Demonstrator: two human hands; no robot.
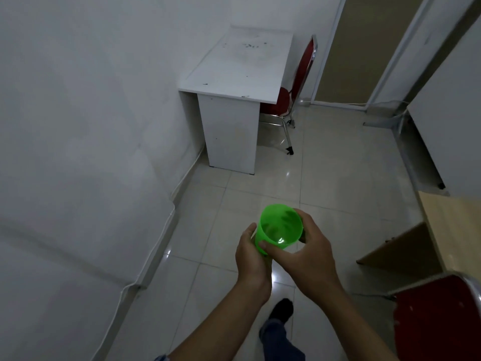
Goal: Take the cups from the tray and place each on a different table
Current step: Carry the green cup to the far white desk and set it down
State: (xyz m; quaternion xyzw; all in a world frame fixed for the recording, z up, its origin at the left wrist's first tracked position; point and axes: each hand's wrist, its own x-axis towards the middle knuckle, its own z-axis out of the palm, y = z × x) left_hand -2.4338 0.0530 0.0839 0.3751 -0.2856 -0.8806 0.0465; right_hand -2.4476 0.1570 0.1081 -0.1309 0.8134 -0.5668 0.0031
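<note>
A translucent green plastic cup (pixel 279 226) is held upright over the tiled floor, low in the middle of the head view. My left hand (pixel 251 259) wraps its left side from below. My right hand (pixel 304 250) grips its right side and rim, thumb across the front. The cup looks empty. A white table (pixel 234 69) stands ahead against the left wall, its top bare apart from small dark marks. No tray is in view.
A red chair with metal legs (pixel 291 100) is tucked at the white table's right. A light wooden table (pixel 453 230) and another red chair (pixel 437 321) are at the right. A white wall runs along the left. My foot (pixel 282 311) is on the floor below.
</note>
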